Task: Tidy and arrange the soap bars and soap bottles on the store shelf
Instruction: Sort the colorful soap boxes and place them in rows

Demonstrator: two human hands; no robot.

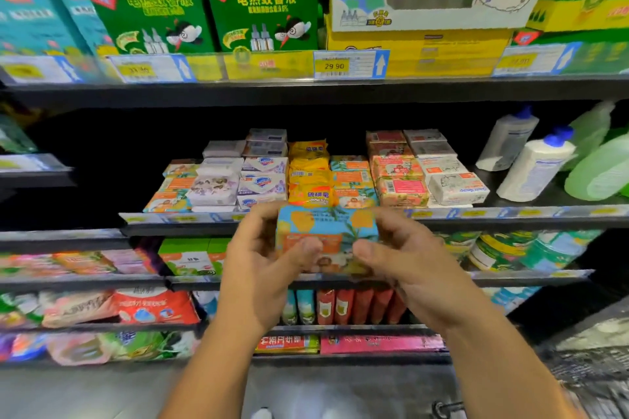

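Note:
A blue and orange soap bar pack [328, 235] is held in front of the soap shelf [476, 216], just below its front edge. My left hand [262, 258] grips its left side and my right hand [408, 258] grips its right side, thumbs on the front face. Behind it, rows of soap bars fill the shelf: orange and teal packs [172, 189], white and purple bars [260, 182], yellow bars [309, 177], pink packs [401, 187] and white bars [456, 185]. Two white soap bottles with blue caps [536, 167] stand at the right.
Green bottles [599, 167] lean at the far right of the soap shelf. Green and yellow boxes [262, 15] fill the shelf above. Lower shelves hold packets and tubes [357, 306]. The soap shelf's left part [102, 160] is dark.

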